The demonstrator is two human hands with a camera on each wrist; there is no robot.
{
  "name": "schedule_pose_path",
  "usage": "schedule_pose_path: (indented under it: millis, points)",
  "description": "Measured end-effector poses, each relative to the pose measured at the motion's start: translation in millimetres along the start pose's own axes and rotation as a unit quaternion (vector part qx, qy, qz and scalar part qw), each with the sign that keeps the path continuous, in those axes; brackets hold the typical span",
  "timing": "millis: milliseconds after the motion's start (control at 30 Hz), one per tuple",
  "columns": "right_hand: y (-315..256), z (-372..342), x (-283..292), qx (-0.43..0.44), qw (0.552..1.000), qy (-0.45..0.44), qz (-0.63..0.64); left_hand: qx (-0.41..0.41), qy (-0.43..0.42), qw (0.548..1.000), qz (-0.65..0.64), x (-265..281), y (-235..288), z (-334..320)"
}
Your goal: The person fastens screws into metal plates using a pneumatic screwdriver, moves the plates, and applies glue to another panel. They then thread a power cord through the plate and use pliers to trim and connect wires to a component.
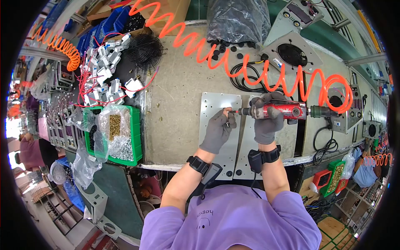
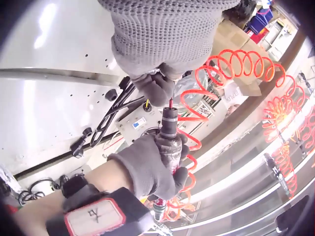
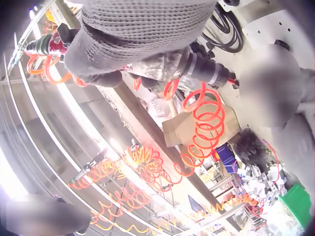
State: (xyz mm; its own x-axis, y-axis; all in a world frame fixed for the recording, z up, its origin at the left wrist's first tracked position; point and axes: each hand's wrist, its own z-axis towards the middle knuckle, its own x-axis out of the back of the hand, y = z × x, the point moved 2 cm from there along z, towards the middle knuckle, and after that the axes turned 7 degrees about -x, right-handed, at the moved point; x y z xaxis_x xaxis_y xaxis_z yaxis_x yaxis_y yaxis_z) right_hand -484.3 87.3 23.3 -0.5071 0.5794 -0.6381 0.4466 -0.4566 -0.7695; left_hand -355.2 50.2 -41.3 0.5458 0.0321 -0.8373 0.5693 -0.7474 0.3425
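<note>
My gloved right hand [image 1: 268, 121] grips a red power screwdriver [image 1: 291, 111], which lies level and points left in the head view. An orange coiled air hose [image 1: 298, 83] runs near its rear end. The gloved left hand [image 1: 218, 131] has thumb and fingers together at the tip of the red driver bit [image 2: 171, 103], pinching a small screw-like piece mostly hidden by the fingertips. Below both hands lie two grey metal plates [image 1: 209, 109], side by side on the bench, with small holes. Black round feet sit at the near corners of the plates.
A green bin [image 1: 136, 137] with brass and silver fasteners stands at left, beside white connectors with red wires [image 1: 104, 68]. A black fan grille [image 1: 146, 50], a plastic bag [image 1: 237, 21], a coiled black cable [image 1: 246, 77] and a panel with a fan [image 1: 291, 54] lie farther back.
</note>
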Motion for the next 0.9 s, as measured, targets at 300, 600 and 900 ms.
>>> schedule_pose_path:
  millis: [300, 600, 900]
  points:
    - [1, 5, 18, -0.016, 0.994, 0.087, 0.058, -0.138, 0.022, 0.844, 0.518, 11, 29, -6]
    - [-19, 13, 14, 0.057, 0.998, 0.035, -0.019, -0.300, -0.039, 0.551, 0.778, 7, 12, 24]
    - [-21, 16, 15, 0.058, 0.996, 0.027, -0.057, -0.251, 0.017, 0.557, 0.791, 2, 14, 52]
